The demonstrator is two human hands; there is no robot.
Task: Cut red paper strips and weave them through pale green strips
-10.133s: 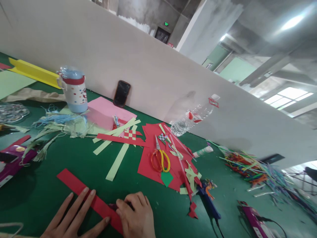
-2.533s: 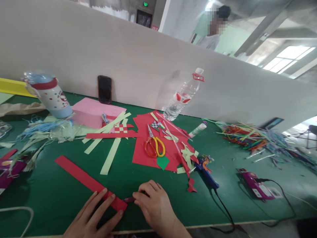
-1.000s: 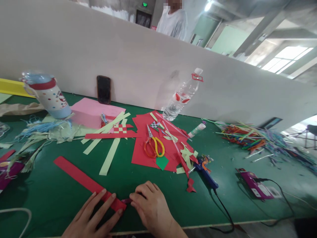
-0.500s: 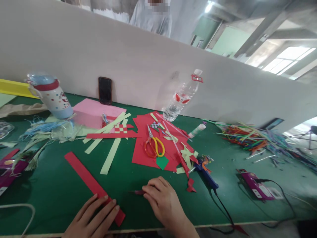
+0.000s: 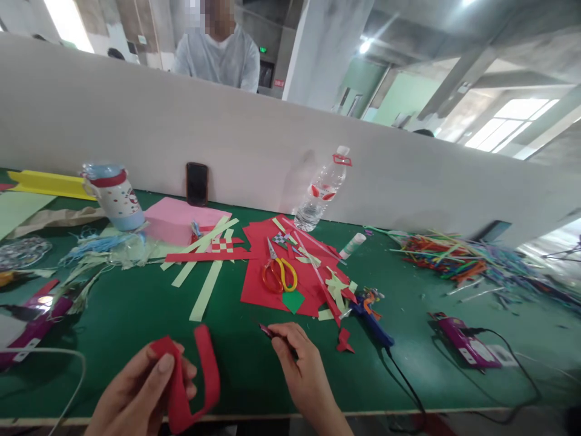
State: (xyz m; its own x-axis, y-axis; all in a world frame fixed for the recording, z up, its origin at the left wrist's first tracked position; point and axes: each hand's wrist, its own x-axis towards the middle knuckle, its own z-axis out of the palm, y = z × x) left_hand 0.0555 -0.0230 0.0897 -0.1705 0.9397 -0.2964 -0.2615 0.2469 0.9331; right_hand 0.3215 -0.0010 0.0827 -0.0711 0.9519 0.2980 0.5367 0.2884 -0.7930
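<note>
My left hand (image 5: 131, 393) pinches one end of a red paper strip (image 5: 209, 369) between thumb and fingers. The strip is lifted and bends round in a U beside the fingers. My right hand (image 5: 306, 369) is closed round a slim dark pointed tool (image 5: 265, 330), whose tip points left; its kind is not clear. Beyond the hands, scissors (image 5: 282, 274) with red and yellow handles lie on red paper sheets (image 5: 256, 289). A small green paper piece (image 5: 293, 301) is just in front of the scissors. Pale green strips (image 5: 206, 290) surround a red-and-white checkered weave (image 5: 223, 245).
A blue glue gun (image 5: 376, 324) with a cable lies right of the red paper. Behind stand a water bottle (image 5: 320, 194), a cup (image 5: 118, 200) and a phone (image 5: 197, 184) against a white partition (image 5: 254, 133). Colourful strips (image 5: 445, 257) are heaped at right.
My left hand, earlier flat on the red strip, has picked it up and bent it. My right hand has raised the slim tool's tip off the table. The view has tilted upward.
</note>
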